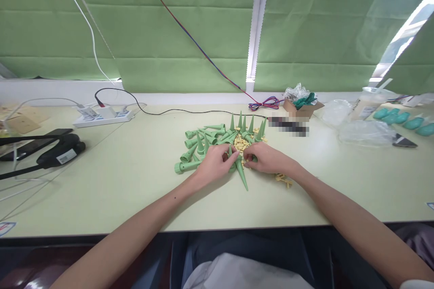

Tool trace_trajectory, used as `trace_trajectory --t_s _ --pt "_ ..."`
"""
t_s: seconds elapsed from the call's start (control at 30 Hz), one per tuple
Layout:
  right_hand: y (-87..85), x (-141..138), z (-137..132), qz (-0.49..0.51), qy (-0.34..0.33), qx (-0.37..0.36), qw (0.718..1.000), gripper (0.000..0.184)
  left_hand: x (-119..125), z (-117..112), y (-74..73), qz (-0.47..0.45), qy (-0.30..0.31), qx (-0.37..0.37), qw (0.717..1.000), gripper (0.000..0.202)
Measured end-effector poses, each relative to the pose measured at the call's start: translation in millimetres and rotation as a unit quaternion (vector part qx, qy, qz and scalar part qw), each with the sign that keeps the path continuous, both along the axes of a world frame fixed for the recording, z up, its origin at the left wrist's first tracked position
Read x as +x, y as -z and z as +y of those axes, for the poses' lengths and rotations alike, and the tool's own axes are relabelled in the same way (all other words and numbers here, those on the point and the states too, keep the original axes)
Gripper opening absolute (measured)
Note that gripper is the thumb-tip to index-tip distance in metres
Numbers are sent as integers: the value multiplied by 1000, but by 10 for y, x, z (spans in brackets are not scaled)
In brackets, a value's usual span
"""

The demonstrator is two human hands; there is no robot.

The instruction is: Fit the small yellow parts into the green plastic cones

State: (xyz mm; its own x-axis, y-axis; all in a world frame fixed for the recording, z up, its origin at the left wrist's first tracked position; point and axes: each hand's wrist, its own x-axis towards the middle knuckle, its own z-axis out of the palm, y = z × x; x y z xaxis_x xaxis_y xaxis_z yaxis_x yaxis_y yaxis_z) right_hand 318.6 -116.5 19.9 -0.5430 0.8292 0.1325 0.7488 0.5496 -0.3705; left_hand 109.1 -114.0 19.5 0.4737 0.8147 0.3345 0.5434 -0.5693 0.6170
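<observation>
My left hand [219,162] is closed around an upright green plastic watering spike [230,150], its tip poking up between thumb and fingers. Just below it, another green spike [242,175] lies with its point toward me. My right hand [267,158] is beside the pile of small yellow plastic pieces [241,142], fingertips curled together; whatever they pinch is hidden. A bit of green shows by those fingers. Several more green spikes [188,165] lie to the left, and others [251,124] stand upright behind the yellow pile.
Loose yellow pieces [284,179] lie under my right wrist. A power strip [103,116] and a black strapped device [61,151] are at left. Toward the right are a small cardboard box [301,109], a lidded cup [368,103], plastic bags [366,133] and teal bulb-shaped objects [413,123].
</observation>
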Motion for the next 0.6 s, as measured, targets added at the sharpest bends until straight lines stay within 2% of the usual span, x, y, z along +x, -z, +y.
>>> trace_trajectory --t_s 0.6 --pt "69 -31 24 -26 65 30 997 10 10 -6 -1 14 -13 11 1000 33"
